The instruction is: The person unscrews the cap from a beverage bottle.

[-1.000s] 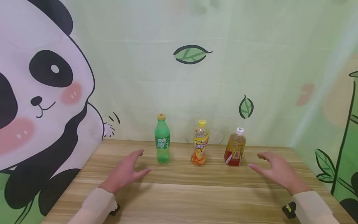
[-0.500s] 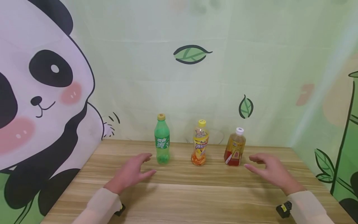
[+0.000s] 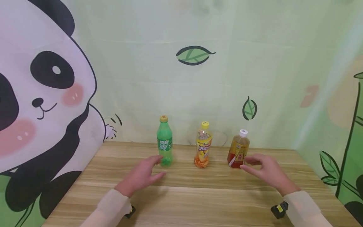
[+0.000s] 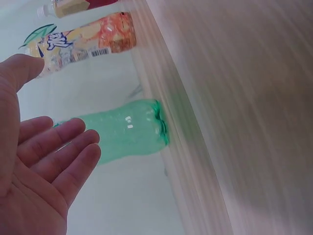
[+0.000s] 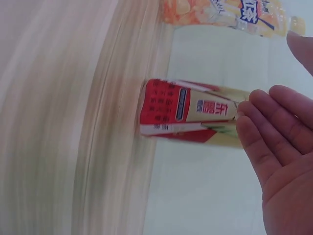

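Observation:
Three bottles stand in a row near the back of the wooden table (image 3: 187,201): a green soda bottle (image 3: 164,145) (image 4: 124,129), a yellow-orange drink bottle (image 3: 203,145) (image 4: 80,41) (image 5: 225,14), and an amber tea bottle with a red label (image 3: 239,148) (image 5: 188,115). My left hand (image 3: 141,175) (image 4: 39,166) hovers open just short of the green bottle, fingers spread. On the other side, my right hand (image 3: 265,171) (image 5: 279,147) is open, with fingertips right beside the tea bottle. Neither hand holds anything.
Printed backdrops with a panda and leaves wall the table at the back (image 3: 195,78), left (image 3: 42,104) and right (image 3: 340,126). Bare wood lies in front of the bottles.
Both hands have moved inward and forward: the left toward the green bottle, the right toward the tea bottle. The bottles have not moved.

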A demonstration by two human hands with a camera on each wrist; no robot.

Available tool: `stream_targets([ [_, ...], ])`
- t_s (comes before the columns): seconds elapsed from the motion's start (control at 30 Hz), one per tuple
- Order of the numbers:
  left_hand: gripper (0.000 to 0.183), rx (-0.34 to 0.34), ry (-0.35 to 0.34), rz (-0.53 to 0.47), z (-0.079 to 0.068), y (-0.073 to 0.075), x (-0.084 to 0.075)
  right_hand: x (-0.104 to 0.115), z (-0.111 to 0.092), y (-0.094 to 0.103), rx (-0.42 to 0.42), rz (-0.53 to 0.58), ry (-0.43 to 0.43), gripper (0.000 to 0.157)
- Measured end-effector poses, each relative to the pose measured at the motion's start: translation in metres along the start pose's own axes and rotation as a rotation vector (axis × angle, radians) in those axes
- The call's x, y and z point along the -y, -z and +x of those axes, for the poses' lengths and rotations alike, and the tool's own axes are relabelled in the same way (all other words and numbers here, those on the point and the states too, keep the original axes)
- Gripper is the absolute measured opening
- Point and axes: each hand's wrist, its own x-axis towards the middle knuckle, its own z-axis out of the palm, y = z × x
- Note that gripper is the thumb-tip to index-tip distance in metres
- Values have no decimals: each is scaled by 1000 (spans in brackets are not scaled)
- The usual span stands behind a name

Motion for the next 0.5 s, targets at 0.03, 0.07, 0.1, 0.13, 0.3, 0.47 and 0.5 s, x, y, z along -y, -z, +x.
stream_targets([
  [0.03,59,-1,-4,5,1,-1,-2,1,1,-1,-5,10,2,42],
  [0.07,59,1,-6,3,2,-2,-3,2,1,-2,-9,21,3,41],
  [0.1,57,2,-10,3,2,-2,-4,3,2,-4,-12,31,5,40],
  [0.13,56,5,-14,-2,3,-3,-6,4,3,-5,-14,48,5,39],
  [0.3,53,21,-16,-23,7,-8,-10,10,8,-10,-23,106,5,37],
  [0.47,56,32,-30,-4,10,-13,-14,16,14,-16,-33,148,1,34],
  [0.5,57,32,-37,3,10,-14,-15,18,15,-17,-34,157,-6,33],
])
